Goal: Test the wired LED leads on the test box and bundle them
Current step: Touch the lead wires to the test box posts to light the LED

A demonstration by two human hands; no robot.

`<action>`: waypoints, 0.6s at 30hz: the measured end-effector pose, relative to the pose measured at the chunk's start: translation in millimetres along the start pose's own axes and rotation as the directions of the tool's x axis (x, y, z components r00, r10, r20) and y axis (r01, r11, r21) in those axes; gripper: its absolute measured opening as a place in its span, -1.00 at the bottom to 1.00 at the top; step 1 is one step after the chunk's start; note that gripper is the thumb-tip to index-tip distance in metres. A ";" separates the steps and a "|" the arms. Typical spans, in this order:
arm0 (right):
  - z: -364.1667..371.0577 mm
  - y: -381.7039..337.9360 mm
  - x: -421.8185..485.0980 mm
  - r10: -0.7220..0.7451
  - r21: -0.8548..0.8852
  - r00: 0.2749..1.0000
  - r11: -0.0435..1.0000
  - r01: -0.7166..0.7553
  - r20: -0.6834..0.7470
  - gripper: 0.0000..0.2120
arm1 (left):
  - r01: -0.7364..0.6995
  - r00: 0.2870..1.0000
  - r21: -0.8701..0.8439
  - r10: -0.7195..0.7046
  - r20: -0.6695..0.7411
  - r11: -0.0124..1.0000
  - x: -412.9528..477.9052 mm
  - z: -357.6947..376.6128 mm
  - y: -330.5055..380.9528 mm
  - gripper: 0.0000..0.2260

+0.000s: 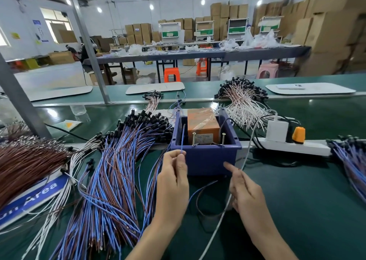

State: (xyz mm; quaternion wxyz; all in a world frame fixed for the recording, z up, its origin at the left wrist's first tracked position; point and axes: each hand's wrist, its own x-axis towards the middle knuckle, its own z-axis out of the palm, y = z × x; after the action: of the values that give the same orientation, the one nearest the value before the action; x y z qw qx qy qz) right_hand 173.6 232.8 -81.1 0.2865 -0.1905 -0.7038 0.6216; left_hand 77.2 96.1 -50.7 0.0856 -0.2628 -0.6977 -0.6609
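Green bench (301,204) is mostly buried on the left under a big sprawl of blue-and-brown leads (111,180). The blue test box (206,160) sits dead centre, with two screws (194,139) sticking up inside. Left hand (174,182) pinches one blue lead (182,141) that runs up into the box's left side. Right hand (247,194) points its index finger at the box, the other fingers curled under. Can't tell if it's holding anything.

Left hand (174,172) pinching blue lead (183,139) into blue test box (206,154), right hand (245,192) pointing beside it
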 end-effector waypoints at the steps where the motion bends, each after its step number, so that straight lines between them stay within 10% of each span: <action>1: -1.9 -0.2 1.2 0.020 0.032 1.000 0.999 -0.019 -0.020 -0.73 | -0.011 0.999 0.034 0.012 -0.033 0.999 2.6 -2.9 -1.5 -0.87; 18: -10.4 -1.6 1.7 -0.087 -0.172 0.947 0.985 0.035 -0.309 -0.68 | 0.058 0.977 0.149 -0.026 -0.211 0.987 11.5 -14.5 -14.6 -0.89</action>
State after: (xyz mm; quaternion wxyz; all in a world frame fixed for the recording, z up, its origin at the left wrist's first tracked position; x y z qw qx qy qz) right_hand 179.1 241.6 -78.6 0.3977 -0.2884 -0.7032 0.5140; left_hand 57.1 85.1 -56.4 0.1642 -0.1699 -0.7394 -0.6305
